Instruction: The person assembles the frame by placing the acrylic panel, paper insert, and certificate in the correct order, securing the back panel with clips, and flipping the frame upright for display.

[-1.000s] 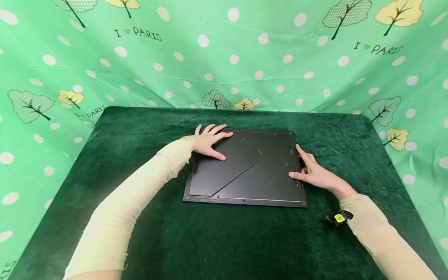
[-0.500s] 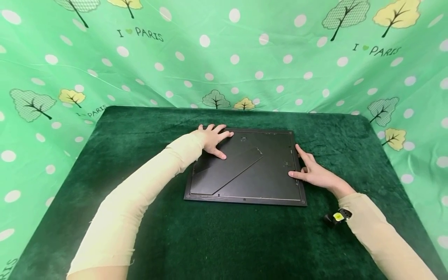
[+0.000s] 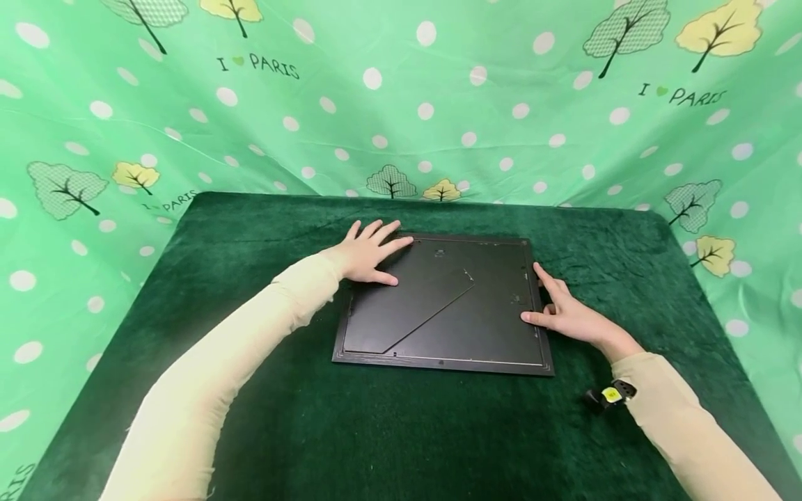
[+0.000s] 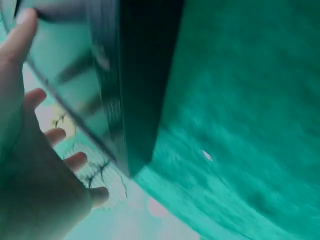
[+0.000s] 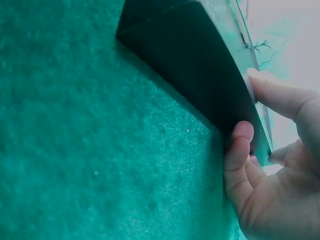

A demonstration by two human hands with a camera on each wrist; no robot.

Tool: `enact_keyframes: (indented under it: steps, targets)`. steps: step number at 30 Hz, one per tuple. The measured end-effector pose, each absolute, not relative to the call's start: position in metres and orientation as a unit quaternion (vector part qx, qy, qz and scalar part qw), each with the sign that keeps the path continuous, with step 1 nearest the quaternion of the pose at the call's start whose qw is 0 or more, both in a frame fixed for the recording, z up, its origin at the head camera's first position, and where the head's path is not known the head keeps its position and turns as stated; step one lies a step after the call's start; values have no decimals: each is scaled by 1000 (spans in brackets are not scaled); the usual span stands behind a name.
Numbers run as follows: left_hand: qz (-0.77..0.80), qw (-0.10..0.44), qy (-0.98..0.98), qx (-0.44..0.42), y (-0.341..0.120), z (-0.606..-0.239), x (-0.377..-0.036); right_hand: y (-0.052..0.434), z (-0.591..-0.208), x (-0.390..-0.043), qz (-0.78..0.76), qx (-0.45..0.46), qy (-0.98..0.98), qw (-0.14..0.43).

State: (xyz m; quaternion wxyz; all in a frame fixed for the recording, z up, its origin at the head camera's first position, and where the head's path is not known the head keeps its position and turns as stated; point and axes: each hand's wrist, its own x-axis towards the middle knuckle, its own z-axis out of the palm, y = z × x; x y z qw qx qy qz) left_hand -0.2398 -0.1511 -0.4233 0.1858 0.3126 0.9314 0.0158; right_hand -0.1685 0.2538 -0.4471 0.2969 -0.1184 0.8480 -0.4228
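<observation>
A black picture frame [image 3: 445,306] lies back side up on the dark green cloth, its folding stand [image 3: 413,299] flat against the backing. My left hand [image 3: 366,256] is spread over the far left corner, fingers splayed and pointing away. The left wrist view shows these fingers [image 4: 75,161] over the glossy surface with their reflections in it; whether they touch is unclear. At the right edge, my right hand [image 3: 573,314] grips the frame, thumb on top of the backing. In the right wrist view, curled fingers [image 5: 240,145] lie against the thick side wall.
The green velvet cloth [image 3: 388,431] covers the table and reaches the curtain [image 3: 426,111], which is printed with trees and white dots. A small black device with a yellow label [image 3: 610,395] is strapped at the right wrist.
My left hand leaned to the right, then drew back left and now lies more over the corner. The right hand keeps its place at the right edge. The frame stays put.
</observation>
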Motion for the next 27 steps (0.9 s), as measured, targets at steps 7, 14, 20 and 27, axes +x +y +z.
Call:
enact_keyframes:
  steps: [7,14,20,27]
  targets:
    - [96,108,956,254,-192,-420,-227,255,-447,-166,-426,-118,846,298]
    - [156,131,965,166,-213,-438,-208,256,-446,-166,-443,-105,840,296]
    - [186,193,948,172,-212,-444,-198,250,-444,-168,-433,-91,857,264]
    - [197,224,938,174,-216,-448,-194,246,-441,-174,-425,-80,866,252]
